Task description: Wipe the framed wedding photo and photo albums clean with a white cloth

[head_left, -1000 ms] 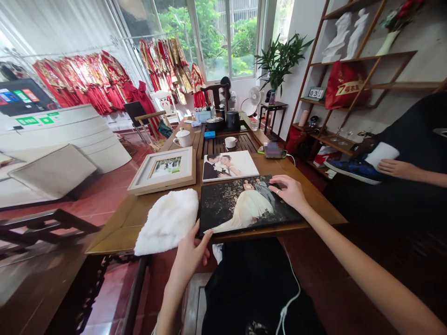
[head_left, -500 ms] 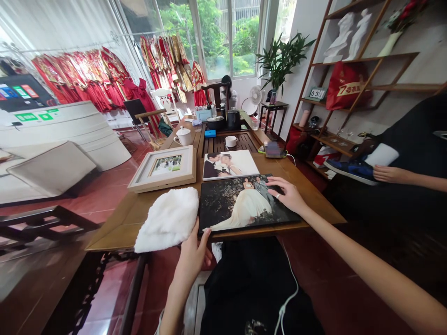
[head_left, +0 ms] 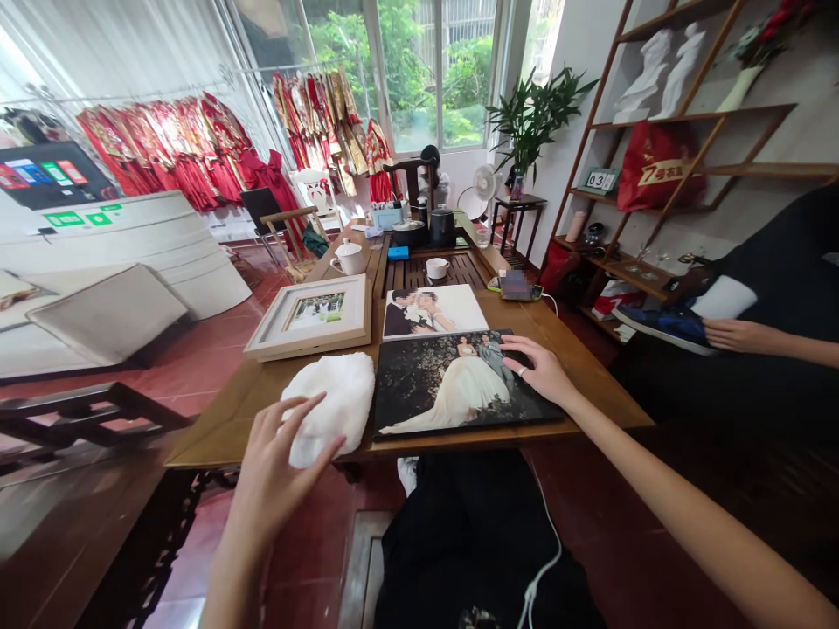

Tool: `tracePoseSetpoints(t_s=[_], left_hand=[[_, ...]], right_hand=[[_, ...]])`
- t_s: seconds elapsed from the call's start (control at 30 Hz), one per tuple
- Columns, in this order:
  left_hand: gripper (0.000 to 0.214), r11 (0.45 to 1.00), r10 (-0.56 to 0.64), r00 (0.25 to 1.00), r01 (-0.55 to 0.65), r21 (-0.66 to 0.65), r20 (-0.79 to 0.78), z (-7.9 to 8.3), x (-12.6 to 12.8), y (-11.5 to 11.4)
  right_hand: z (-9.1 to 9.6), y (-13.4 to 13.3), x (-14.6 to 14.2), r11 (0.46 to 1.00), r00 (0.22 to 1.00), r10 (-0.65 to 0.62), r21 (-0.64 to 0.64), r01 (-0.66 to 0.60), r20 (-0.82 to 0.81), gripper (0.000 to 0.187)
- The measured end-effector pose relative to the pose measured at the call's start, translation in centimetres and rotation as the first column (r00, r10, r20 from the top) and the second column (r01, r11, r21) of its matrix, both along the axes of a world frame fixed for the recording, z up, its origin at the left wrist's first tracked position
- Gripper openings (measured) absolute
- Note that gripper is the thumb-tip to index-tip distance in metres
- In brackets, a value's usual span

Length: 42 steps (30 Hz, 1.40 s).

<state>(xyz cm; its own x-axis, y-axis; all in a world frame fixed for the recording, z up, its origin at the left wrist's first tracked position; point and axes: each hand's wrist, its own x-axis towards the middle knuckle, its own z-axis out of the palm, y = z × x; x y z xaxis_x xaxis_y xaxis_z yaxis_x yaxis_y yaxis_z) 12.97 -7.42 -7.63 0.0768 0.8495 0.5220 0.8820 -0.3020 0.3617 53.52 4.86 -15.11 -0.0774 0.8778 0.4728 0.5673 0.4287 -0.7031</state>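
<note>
A dark wedding photo panel (head_left: 439,389) lies flat at the near edge of the wooden table. My right hand (head_left: 541,371) rests on its right upper corner, fingers stretched out. Left of the panel is a folded white fluffy cloth (head_left: 341,397). Over the cloth's left and near side is my left hand (head_left: 279,454), thumb and fingers spread apart; whether the fingertips press on it I cannot tell. Behind the dark panel lies a lighter wedding photo panel (head_left: 459,306). A pale framed photo (head_left: 315,314) lies behind the cloth.
Farther back on the table (head_left: 590,393) stand a white lidded cup (head_left: 349,256), a small white cup (head_left: 437,268) on a slatted tea tray, and a black kettle (head_left: 442,227). A phone with a cable (head_left: 517,285) lies at the right edge. Another person's hand (head_left: 744,336) is at far right.
My left hand has let go of the dark panel's near left corner and moved left over the white cloth, which looks more bunched. My right hand stays on the panel.
</note>
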Motion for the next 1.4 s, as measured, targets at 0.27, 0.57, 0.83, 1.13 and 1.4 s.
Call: tracePoseSetpoints(t_s=[0.27, 0.57, 0.83, 1.13, 1.4], left_hand=[[0.061, 0.992, -0.122, 0.924, 0.103, -0.073, -0.362, -4.1, -4.1, 1.9], [0.018, 0.956, 0.127, 0.987, -0.094, 0.278, -0.102, -3.1, -1.4, 3.3], [0.044, 0.961, -0.275, 0.928, 0.261, -0.09, -0.252, -2.4, 6.9, 6.0], [0.077, 0.967, -0.237, 0.905, 0.184, -0.178, -0.353, -2.3, 8.0, 10.0], [0.076, 0.941, -0.325, 0.857, 0.251, -0.229, -0.399, -1.9, 9.8, 8.9]], right_hand=[[0.1, -0.1, -0.1, 1.0, 1.0, -0.009, 0.005, 0.009, 0.004, 0.023], [0.0, 0.0, 0.0, 1.0, 1.0, -0.01, -0.011, 0.01, -0.008, 0.023], [0.2, -0.2, -0.2, 1.0, 1.0, -0.006, -0.015, 0.006, -0.02, 0.023], [0.3, -0.2, -0.3, 0.996, 0.997, 0.078, -0.038, -0.078, 0.001, 0.027], [0.0, 0.0, -0.3, 0.999, 0.999, 0.04, -0.027, -0.04, 0.003, 0.028]])
